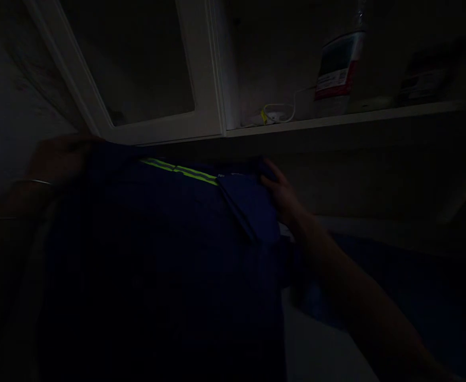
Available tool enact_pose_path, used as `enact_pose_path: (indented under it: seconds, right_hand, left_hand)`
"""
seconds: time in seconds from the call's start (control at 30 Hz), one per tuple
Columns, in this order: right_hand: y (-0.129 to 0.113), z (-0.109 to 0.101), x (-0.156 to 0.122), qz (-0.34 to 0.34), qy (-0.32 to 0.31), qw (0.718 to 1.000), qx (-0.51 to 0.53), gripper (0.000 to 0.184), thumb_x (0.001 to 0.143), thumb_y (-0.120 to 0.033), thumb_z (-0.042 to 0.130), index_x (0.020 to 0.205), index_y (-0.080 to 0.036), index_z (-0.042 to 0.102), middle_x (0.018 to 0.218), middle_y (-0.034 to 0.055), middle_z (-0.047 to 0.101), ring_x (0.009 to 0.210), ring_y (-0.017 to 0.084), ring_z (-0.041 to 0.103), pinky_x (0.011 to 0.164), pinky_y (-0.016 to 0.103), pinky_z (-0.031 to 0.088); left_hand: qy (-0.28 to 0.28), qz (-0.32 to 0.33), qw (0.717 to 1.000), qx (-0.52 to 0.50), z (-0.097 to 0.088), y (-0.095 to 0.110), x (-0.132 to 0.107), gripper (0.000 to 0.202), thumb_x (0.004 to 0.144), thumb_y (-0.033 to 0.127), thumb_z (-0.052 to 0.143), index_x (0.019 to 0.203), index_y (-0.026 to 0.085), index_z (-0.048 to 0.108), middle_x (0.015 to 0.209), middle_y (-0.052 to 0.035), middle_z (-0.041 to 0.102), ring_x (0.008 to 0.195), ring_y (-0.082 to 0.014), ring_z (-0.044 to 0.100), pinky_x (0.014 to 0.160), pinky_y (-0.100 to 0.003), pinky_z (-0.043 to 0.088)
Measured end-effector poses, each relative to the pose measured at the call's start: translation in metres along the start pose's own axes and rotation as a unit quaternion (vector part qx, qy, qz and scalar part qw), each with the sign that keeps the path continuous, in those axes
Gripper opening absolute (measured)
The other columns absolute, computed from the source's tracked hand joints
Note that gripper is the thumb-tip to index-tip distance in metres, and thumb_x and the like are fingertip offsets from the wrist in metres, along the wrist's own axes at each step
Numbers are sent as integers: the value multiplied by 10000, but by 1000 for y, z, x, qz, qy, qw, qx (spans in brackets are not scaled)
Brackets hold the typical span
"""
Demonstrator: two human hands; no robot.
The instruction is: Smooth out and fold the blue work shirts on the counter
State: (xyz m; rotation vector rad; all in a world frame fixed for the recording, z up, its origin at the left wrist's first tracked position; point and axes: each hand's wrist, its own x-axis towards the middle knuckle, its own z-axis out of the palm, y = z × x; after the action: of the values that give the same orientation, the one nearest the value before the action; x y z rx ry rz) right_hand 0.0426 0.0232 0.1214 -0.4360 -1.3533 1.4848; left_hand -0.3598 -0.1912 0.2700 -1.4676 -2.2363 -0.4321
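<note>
The view is very dim. A dark blue garment (pixel 169 254) hangs spread out in front of me, with a bright yellow-green stripe (pixel 195 174) near its top edge. A folded flap of the same cloth, perhaps a collar, lies right of the stripe. My left hand (pixel 60 156), with a thin bangle at the wrist, grips the upper left corner; its fingers are partly lost in shadow. At the upper right corner, my right hand (pixel 279 192) pinches the cloth between thumb and fingers. The garment's lower part fades into darkness.
Above stands a cabinet with a framed door (pixel 204 79) and an open shelf (pixel 288 126). The shelf holds a white cable (pixel 290 114), a red and dark packet (pixel 338 69) and a dim dark box (pixel 423 82). Blue cloth (pixel 392 276) lies behind my right forearm.
</note>
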Motion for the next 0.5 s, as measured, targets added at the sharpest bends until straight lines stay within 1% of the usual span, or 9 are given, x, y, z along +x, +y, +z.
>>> enact_pose_path:
  seconds: [0.07,0.13,0.2,0.23,0.3,0.37,0.4,0.43,0.5]
  right_hand:
    - [59,-5,19,68,24,996,-44,678,883,-325,585,1507,-360,325,1123,14,691,740,122,654,680,279,558]
    - [115,-14,29,135,41,978,-154,647,929,-334,476,1535,-323,250,1179,37,679,822,145,672,725,313,564]
    - [161,-24,29,184,44,935,-299,607,946,-297,404,1534,-254,260,1228,70,663,957,176,673,809,343,555]
    - [179,-29,27,198,46,913,-352,594,938,-276,407,1519,-215,299,1261,100,646,1044,202,655,868,367,538]
    - [205,-37,16,212,66,885,-408,589,904,-249,460,1478,-144,379,1381,184,552,1234,283,558,1000,440,461]
    - [221,-39,0,198,84,865,-453,603,892,-281,497,1462,-104,405,1519,240,368,1360,359,418,1082,509,362]
    - [226,-38,-9,179,74,852,-487,609,903,-332,498,1462,-107,409,1557,237,301,1391,375,369,1103,531,327]
    - [230,-35,-18,155,46,837,-523,621,910,-402,496,1463,-129,416,1576,215,274,1409,376,335,1117,551,298]
    - [238,-28,-35,115,-50,800,-587,690,878,-556,527,1459,-196,430,1571,165,315,1423,366,306,1124,611,249]
  left_hand:
    - [20,-17,997,79,41,7,14,427,984,243,313,1343,211,543,1312,-47,585,1200,-321,569,1019,-479,460]
    - [-67,22,987,142,100,17,23,438,928,120,396,1328,154,569,1275,-119,595,1141,-331,594,936,-496,487]
    - [-132,42,978,155,165,28,21,399,938,182,415,1262,238,641,1204,-142,635,1013,-315,649,863,-466,522]
    - [-157,50,973,160,197,34,16,380,937,193,414,1215,225,671,1183,-167,640,977,-312,656,843,-465,526]
    - [-188,63,966,168,255,45,0,377,921,139,379,1067,133,727,1173,-226,625,992,-334,648,830,-483,518]
    - [-197,85,962,167,301,56,-20,394,891,73,369,1020,123,738,1272,-223,589,1157,-346,575,942,-504,459]
    - [-202,96,961,163,320,62,-29,397,889,70,370,1029,133,737,1309,-207,576,1209,-339,540,993,-510,422]
    - [-210,107,959,157,337,69,-38,393,902,96,372,1053,145,731,1330,-192,570,1234,-330,520,1024,-513,394]
    - [-233,118,955,141,364,83,-54,393,955,259,369,1135,155,702,1325,-186,577,1204,-325,540,1015,-514,402]
